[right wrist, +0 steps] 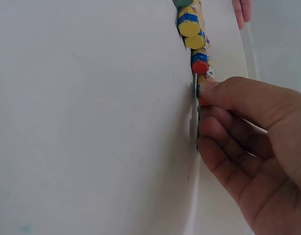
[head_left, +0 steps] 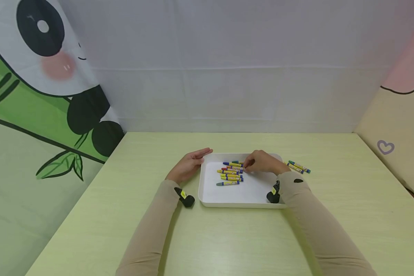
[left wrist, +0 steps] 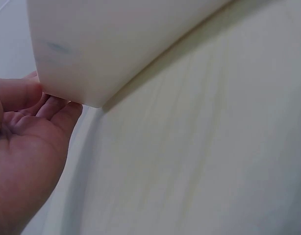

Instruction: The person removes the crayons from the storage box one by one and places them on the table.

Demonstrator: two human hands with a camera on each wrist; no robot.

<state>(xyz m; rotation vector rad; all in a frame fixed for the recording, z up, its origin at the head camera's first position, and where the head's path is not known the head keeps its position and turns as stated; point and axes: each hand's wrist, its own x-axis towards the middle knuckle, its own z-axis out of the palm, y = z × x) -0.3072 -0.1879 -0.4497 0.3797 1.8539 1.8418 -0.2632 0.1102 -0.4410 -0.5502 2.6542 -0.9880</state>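
A white tray (head_left: 255,196) lies on the table with a row of crayons in yellow-and-blue wrappers (head_left: 229,178) in its left half. My left hand (head_left: 189,165) is at the tray's back left corner, thumb against the rim and fingers stretched along the outside; the left wrist view shows the corner between thumb and fingers. Over the back of the tray, my right hand (head_left: 262,161) pinches the end of a crayon in the row. An orange end of this crayon (right wrist: 204,102) shows under the thumb; its rest is mostly hidden. A red-ended crayon (right wrist: 200,66) lies beside it.
Just outside the tray's right side, a pair of crayons (head_left: 299,166) lies on the pale table (head_left: 227,237), partly behind my right wrist. A grey crayon (head_left: 227,183) sits at the front of the row, slightly apart. A light cloth wall (head_left: 234,96) rises behind the table.
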